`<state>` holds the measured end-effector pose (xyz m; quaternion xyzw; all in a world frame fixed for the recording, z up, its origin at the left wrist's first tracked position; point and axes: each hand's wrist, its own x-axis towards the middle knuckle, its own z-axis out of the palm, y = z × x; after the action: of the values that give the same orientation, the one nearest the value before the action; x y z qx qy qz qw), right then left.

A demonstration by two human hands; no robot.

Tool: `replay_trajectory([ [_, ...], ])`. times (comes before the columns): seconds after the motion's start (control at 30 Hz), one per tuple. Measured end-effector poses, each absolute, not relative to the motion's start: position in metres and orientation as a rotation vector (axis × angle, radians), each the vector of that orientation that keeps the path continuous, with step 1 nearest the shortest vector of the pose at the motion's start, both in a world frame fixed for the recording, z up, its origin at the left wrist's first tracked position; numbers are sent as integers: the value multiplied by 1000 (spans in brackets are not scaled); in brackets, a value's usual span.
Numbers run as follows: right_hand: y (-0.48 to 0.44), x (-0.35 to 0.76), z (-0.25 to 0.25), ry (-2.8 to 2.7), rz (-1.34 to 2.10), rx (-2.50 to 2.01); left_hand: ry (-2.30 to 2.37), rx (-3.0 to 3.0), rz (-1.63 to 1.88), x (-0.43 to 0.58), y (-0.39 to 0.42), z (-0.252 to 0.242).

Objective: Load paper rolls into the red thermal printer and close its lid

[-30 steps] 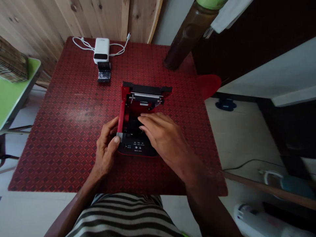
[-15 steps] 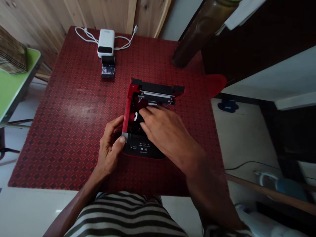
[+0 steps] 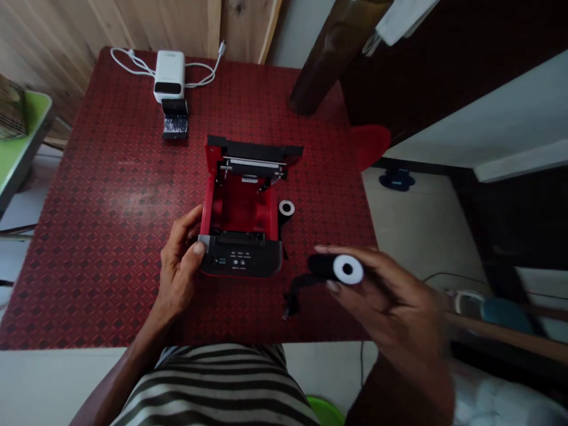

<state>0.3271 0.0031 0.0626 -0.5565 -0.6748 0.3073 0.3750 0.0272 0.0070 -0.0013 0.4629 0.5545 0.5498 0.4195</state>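
Note:
A small red-and-black label printer (image 3: 237, 254) stands on the table with its lid (image 3: 255, 155) raised. Its red inner bay shows no roll inside. My left hand (image 3: 180, 260) grips the printer's left front corner, thumb on top and fingers along the side. Out to the right, my right hand (image 3: 394, 296) holds a black roll (image 3: 326, 267) with a white ring-shaped end, pinched between thumb and fingers above the table. A dark loose strip trails from it towards the table. Another black roll with a white end (image 3: 286, 207) lies against the printer's right side.
A white power bank (image 3: 170, 74) with a white cable lies at the back left of the red patterned table (image 3: 124, 236). Before it is a short curled black strip (image 3: 176, 121). A tall brown cylinder (image 3: 317, 65) stands at the back right.
My right hand has come out of the printer's bay and moved right with the black roll. The bay and the second roll are now uncovered. My left hand still holds the printer.

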Motion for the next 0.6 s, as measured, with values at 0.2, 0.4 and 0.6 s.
replay_trajectory([
  [0.2, -4, 312, 7, -1730, 810, -1497, 1415, 1167, 1381, 25, 7, -5],
  [0.4, 2, 303, -13, -1766, 837, -1473, 1447, 1256, 1384, 22, 7, -10],
  [0.6, -1, 302, -18, -1769, 882, -1455, 1497, 1308, 1363, 19, 7, -14],
])
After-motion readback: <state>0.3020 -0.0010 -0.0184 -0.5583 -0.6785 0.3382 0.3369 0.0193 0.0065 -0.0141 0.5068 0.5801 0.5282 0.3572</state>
